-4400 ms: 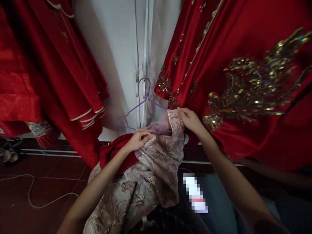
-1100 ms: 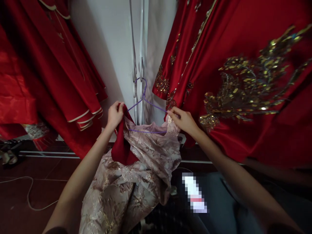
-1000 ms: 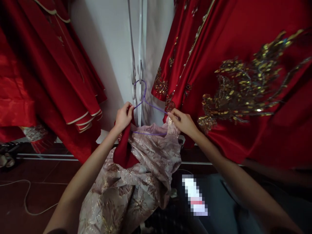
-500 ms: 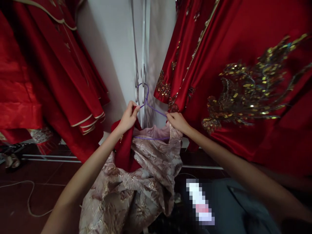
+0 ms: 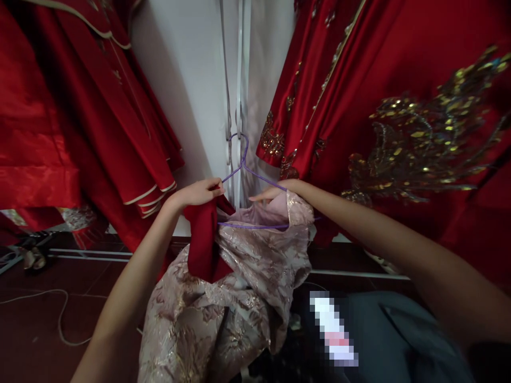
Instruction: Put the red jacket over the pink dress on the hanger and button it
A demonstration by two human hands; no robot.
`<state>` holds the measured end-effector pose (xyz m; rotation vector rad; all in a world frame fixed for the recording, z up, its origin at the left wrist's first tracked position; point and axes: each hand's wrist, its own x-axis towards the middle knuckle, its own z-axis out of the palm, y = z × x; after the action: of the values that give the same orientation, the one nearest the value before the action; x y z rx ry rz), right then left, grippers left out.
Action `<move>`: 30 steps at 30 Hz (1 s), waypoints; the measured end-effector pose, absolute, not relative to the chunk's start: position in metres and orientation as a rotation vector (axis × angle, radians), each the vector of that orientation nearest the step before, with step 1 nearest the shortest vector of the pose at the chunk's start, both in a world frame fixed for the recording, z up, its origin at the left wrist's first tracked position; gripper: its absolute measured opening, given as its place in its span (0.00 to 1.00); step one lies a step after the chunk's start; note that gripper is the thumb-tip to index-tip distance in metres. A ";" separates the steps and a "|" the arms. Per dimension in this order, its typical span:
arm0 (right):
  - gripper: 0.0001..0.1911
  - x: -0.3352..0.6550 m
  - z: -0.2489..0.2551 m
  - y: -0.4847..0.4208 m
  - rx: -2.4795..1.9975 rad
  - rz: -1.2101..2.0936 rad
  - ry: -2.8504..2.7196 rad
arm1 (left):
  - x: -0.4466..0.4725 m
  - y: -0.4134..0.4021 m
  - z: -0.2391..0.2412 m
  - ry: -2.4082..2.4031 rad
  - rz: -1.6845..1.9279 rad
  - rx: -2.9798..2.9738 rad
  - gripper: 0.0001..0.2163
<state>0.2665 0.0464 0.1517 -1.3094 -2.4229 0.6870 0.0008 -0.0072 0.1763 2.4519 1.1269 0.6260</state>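
Observation:
A thin purple clothes hanger (image 5: 255, 173) hangs by its hook from a pale metal upright. On it is a pinkish dress (image 5: 255, 255) with gold patterning; its right shoulder strap lies over the hanger's right arm. Red cloth (image 5: 203, 242) drapes at the hanger's left side and down over the dress. My left hand (image 5: 199, 192) closes over the hanger's left arm, just above the red cloth. By the right shoulder of the dress, my right hand (image 5: 273, 191) reaches across the hanger's arm, fingers stretched left near the neckline; part of it is hidden.
Red garments (image 5: 151, 122) hang on the left, and a red gown with gold sequins (image 5: 431, 138) hangs on the right. The metal upright (image 5: 244, 69) stands between them. A white cable (image 5: 64, 314) lies on the dark floor. At lower right is a dark grey-green object (image 5: 383, 330).
My right hand has let go of the hanger's arm and stretched its fingers toward the neckline. The dress's right strap sits farther out. My left hand has slid slightly down and left.

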 end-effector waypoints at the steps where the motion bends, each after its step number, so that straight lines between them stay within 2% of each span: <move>1: 0.22 0.260 0.152 0.048 -1.272 0.854 -2.493 | 0.000 -0.009 0.175 1.116 0.647 2.451 0.10; 3: 0.18 0.251 0.152 0.048 -1.146 1.333 -2.547 | 0.000 -0.014 0.171 1.072 0.750 2.399 0.12; 6: 0.15 0.240 0.151 0.041 -0.822 1.663 -2.419 | -0.001 -0.017 0.160 1.020 0.950 2.206 0.15; 9: 0.16 0.232 0.145 0.034 -0.682 1.816 -2.371 | -0.005 -0.015 0.151 1.010 1.053 2.054 0.16; 12: 0.15 0.230 0.137 0.035 -0.774 1.800 -2.277 | -0.006 -0.012 0.149 0.990 1.028 2.044 0.16; 16: 0.19 0.235 0.130 0.049 -0.917 1.500 -2.244 | -0.005 -0.016 0.156 0.948 0.919 2.164 0.15; 18: 0.20 0.239 0.131 0.057 -0.973 1.144 -2.329 | -0.003 -0.020 0.159 0.949 0.861 2.256 0.14; 20: 0.18 0.243 0.135 0.063 -1.033 0.688 -2.352 | -0.001 -0.023 0.161 0.967 0.842 2.349 0.14; 22: 0.15 0.249 0.140 0.069 -1.083 0.369 -2.312 | 0.001 -0.026 0.159 0.980 0.871 2.421 0.14; 26: 0.10 0.278 0.149 0.077 -1.204 0.145 -2.192 | 0.004 -0.025 0.149 0.995 0.958 2.479 0.13; 30: 0.13 0.327 0.153 0.081 -1.342 -0.025 -2.077 | 0.009 -0.018 0.137 1.064 1.025 2.534 0.13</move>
<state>0.3273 0.0812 0.1526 -1.3415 -2.0775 -0.0254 0.0087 -0.0184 0.1367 2.5340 1.0639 1.0252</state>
